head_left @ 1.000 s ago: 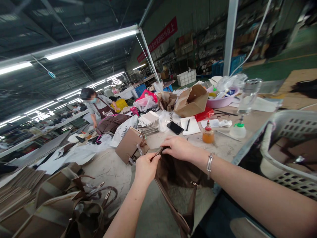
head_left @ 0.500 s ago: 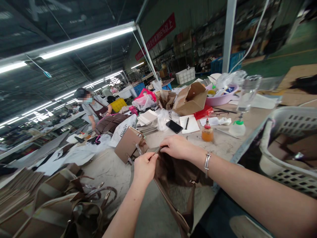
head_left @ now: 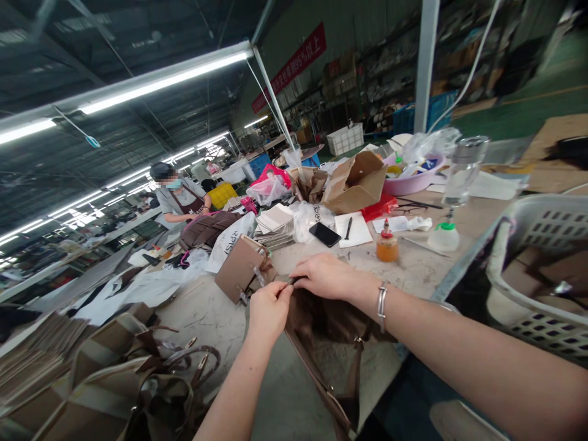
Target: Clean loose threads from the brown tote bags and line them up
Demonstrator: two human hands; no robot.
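Note:
A dark brown leather bag (head_left: 328, 324) lies on the worktable in front of me, its strap hanging over the near edge. My left hand (head_left: 269, 309) pinches the bag's top edge from the left. My right hand (head_left: 324, 275), with a silver bracelet at the wrist, is closed on the same edge just to the right. A small narrow piece sits between my fingertips; I cannot make out what it is. A tan folded bag (head_left: 239, 269) stands just beyond my left hand.
More brown bags (head_left: 138, 380) pile up at the lower left. A white basket (head_left: 542, 269) stands at the right. A glue bottle (head_left: 387, 244), phone (head_left: 324, 234), notepad (head_left: 353, 229), stacked cards (head_left: 275, 225) and cardboard box (head_left: 356, 180) crowd the table's far side. A masked person (head_left: 177, 196) works behind.
My hands have stayed on the bag's top edge, with the fingertips drawn slightly closer together. The person at the back has leaned lower over the table.

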